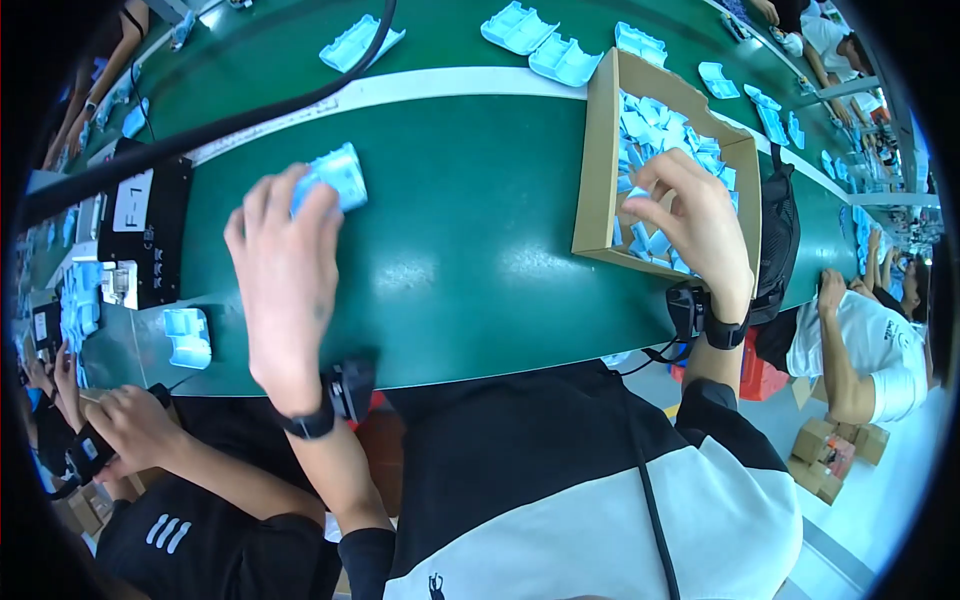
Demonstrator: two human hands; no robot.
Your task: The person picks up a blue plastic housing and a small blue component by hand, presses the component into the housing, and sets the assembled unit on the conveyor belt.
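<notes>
- Head view: the right hand [695,215] hangs over the open cardboard box [598,160], thumb and forefinger appearing to pinch a small blue piece [638,194]; so narrow a fingertip hold could let it slip back among the loose blue pieces [650,125]
- Those lie heaped at all angles, so one could snag on the fingers and come up too, or drop outside the box
- The left hand [285,240] is at the blue shell [347,178] over the green table [480,190], thumb and fingers curved about its near side; the back of the hand hides the contact, and I cannot tell whether the shell is gripped or merely touched
- If merely touched, a push on one side could make it skid or turn, since the tabletop looks glossy and smooth
- A black wrist unit [686,308] sits just beside the box's near side; a sideways or downward wrist move could bump the cardboard and shift it
- Another shell [187,337] lies near the table's front edge at left, close to a co-worker's hand [125,430]; a stray elbow could knock it to the floor
</notes>
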